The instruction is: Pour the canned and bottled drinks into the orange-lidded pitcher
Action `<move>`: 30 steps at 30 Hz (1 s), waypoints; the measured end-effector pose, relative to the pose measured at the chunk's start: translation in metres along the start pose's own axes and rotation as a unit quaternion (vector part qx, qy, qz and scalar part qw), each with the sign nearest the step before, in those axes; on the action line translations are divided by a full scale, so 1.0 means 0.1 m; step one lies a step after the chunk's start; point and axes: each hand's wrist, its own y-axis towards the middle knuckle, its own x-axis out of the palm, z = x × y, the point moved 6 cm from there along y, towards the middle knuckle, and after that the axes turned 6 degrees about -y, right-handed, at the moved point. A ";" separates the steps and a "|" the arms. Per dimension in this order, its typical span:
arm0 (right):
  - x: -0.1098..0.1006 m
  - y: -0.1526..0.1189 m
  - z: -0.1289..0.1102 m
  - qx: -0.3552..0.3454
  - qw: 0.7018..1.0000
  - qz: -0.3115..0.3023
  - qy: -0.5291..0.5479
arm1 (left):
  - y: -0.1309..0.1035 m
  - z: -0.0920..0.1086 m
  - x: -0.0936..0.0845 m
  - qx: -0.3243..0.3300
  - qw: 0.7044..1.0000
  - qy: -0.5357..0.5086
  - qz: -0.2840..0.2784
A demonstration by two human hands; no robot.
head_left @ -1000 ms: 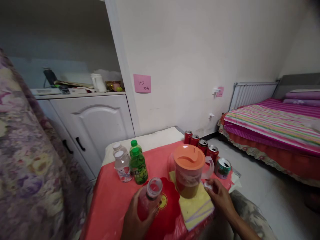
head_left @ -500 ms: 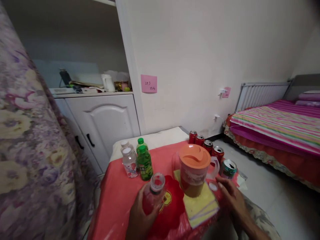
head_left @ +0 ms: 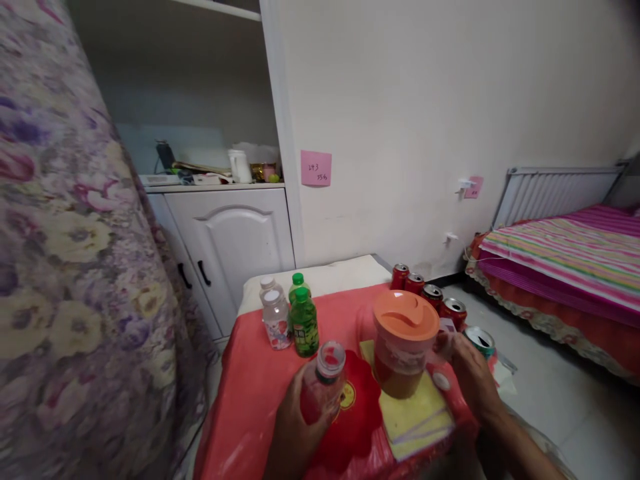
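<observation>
My left hand point(head_left: 295, 427) is wrapped round a clear, uncapped bottle point(head_left: 324, 383) above a red scalloped plate point(head_left: 357, 427). Fingers of my right hand point(head_left: 467, 367) close round the handle of a clear pitcher point(head_left: 403, 363) with an orange lid. Brownish liquid fills the pitcher's lower part, and it stands on a yellow cloth point(head_left: 417, 420). A small white cap point(head_left: 441, 381) lies beside it, near my right hand.
Two green bottles point(head_left: 304, 327) and two clear bottles point(head_left: 277, 320) stand at the table's left. Several cans, among them a red can point(head_left: 453, 311) and a green can point(head_left: 481, 340), line the right edge. A floral curtain point(head_left: 75, 267) hangs at left.
My right hand has moved from beside the pitcher onto its handle and closed on it. My left hand still holds the bottle. The whole view has shifted, so things appear further right.
</observation>
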 end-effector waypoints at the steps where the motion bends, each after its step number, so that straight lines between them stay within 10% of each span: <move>1: 0.04 0.02 -0.03 -0.004 1.000 -0.002 0.002 | 0.00 0.00 0.00 0.002 1.000 -0.001 0.001; 12: 0.17 0.09 -0.04 -0.027 0.999 0.017 0.028 | 0.01 0.10 0.06 -0.008 1.000 -0.010 -0.010; 30: -0.36 -0.34 -0.11 0.001 0.996 0.068 -0.054 | 0.07 -0.01 -0.01 -0.016 1.000 0.022 0.016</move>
